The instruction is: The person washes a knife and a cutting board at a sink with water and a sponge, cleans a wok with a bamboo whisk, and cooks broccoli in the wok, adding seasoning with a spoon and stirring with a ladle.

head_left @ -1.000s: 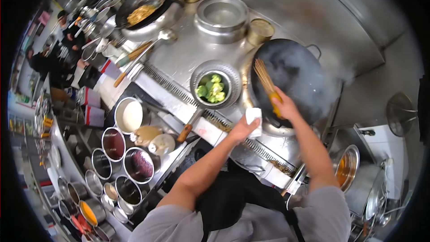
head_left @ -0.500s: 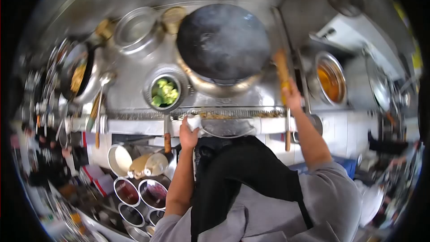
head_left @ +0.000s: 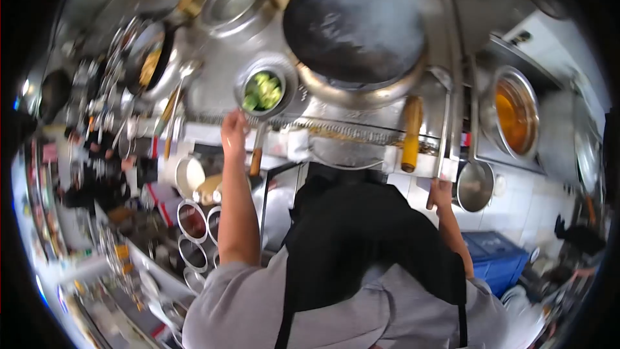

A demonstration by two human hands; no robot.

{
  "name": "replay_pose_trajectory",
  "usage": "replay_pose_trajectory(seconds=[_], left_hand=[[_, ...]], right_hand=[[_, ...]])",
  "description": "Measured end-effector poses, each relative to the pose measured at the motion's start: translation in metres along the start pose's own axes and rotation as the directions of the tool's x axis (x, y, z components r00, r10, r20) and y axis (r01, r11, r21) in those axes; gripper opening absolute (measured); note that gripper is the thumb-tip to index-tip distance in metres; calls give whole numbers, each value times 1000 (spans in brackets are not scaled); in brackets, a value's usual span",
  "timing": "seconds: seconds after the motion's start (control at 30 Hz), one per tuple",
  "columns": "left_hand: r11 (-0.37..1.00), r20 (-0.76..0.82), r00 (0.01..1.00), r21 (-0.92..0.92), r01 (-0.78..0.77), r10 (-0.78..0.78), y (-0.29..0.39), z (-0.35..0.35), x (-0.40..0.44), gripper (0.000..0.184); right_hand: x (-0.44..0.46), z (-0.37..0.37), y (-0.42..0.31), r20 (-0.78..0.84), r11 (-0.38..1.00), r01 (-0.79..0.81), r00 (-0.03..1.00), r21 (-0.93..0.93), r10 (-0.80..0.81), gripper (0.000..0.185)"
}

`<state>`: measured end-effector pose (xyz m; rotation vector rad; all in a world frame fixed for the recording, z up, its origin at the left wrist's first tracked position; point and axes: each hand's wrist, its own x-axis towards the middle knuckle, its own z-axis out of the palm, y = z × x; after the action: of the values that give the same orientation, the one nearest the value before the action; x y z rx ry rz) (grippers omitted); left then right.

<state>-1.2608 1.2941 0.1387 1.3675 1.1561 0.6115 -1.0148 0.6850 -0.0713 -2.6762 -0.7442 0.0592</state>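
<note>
My right hand is closed round the wooden end of a long metal-shafted wok ladle, whose head rests at the right of the stove. Left of it, a yellow-handled bamboo wok brush lies at the stove's front edge. A large dark wok sits on its burner ring, smoking. My left hand is raised with nothing visible in it, its fingers loosely apart. Just right of that hand, green broccoli fills a strainer with a wooden-tipped handle. A white cloth lies on the front ledge.
A pot of orange liquid stands at the right, with a metal pan below it. At the back left is a steel basin. A pan of food and several white tubs are on the left.
My right hand has let go of the brush and taken the ladle handle. My left hand has left the white cloth and moved up and left beside the broccoli strainer. The view has shifted.
</note>
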Motion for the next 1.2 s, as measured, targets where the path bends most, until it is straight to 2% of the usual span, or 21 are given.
replay_pose_trajectory(seconds=[0.03, 0.07, 0.13, 0.27, 0.33, 0.43, 0.5, 0.57, 0.6, 0.67, 0.7, 0.73, 0.77, 0.8, 0.87, 0.97, 1.0, 1.07, 1.1, 1.13, 1.2], left_hand=[[991, -66, 994, -98, -92, 85, 14, -5, 1, 36], [989, -68, 992, -92, -117, 111, 25, -14, 8, 46], [988, -123, 990, -127, -84, 68, 37, -22, 23, 41], [997, -147, 989, -71, -19, 8, 40, -28, 46, 37], [1000, -163, 987, 19, 1, 2, 24, -36, 75, 38], [994, -208, 978, 95, 53, -32, -3, -42, 122, 39], [950, -172, 978, 307, -57, 114, -35, -43, 170, 39], [870, -60, 992, 489, -66, 110, -91, -42, 231, 40], [744, 55, 998, 667, -53, 22, -47, -31, 207, 39], [435, 315, 947, 845, -311, 65, -47, -26, 212, 39], [411, 306, 938, 843, -346, 162, -156, -19, 286, 41], [575, 241, 963, 807, -132, -118, -89, -13, 245, 42], [496, 357, 911, 841, -217, -207, -99, -12, 251, 40], [642, 203, 931, 765, 42, -303, -55, -12, 218, 39], [574, 231, 973, 796, -193, 5, -77, -11, 216, 36], [796, 178, 938, 588, 140, -297, -52, -10, 195, 35], [820, 175, 963, 568, 70, -204, -28, -14, 178, 35], [917, 193, 938, 339, 212, -288, -31, -11, 174, 33], [919, 195, 939, 333, 209, -285, -35, -10, 172, 33], [918, 186, 938, 329, 222, -294, -37, -8, 172, 32], [921, 176, 942, 323, 219, -286, -36, -9, 174, 31]], right_hand=[[-4, -17, -13, 319, 778, -421, 900, 467, 296, 31], [-2, -50, -38, 698, 227, -776, 629, 588, 342, 31], [16, -86, -63, 699, 115, -723, 689, 681, 191, 28], [86, -195, -136, 658, 107, -710, 690, 696, 301, 21], [100, -196, -167, 532, 318, -647, 757, 693, 379, 22], [131, -185, -211, 502, 276, -531, 847, 801, 175, 23], [169, -176, -255, 539, 231, -519, 842, 823, -28, 40], [218, -160, -317, 472, 309, -422, 874, 853, -110, 54], [238, -154, -362, 430, 345, -380, 899, 858, -80, 59], [276, -151, -449, 409, 441, -305, 898, 844, -160, 63], [297, -143, -486, 463, 383, -367, 865, 847, -194, 65], [318, -130, -519, 514, 326, -433, 826, 841, -229, 68], [341, -114, -548, 523, 327, -430, 798, 842, -298, 70], [362, -92, -574, 531, 330, -427, 765, 842, -365, 72], [398, -30, -623, 420, 569, -173, 843, 804, -337, 76], [440, 35, -700, 385, 771, -49, 885, 635, -261, 84], [453, 60, -715, 400, 802, -52, 884, 595, -240, 88], [440, 19, -738, 462, 637, -214, 850, 740, -252, 66], [450, 13, -740, 659, 249, -611, 681, 752, -319, 49], [458, 7, -742, 732, -151, -869, 481, 472, -482, 34], [453, -3, -737, 685, -265, -915, 403, 303, -607, 15]])
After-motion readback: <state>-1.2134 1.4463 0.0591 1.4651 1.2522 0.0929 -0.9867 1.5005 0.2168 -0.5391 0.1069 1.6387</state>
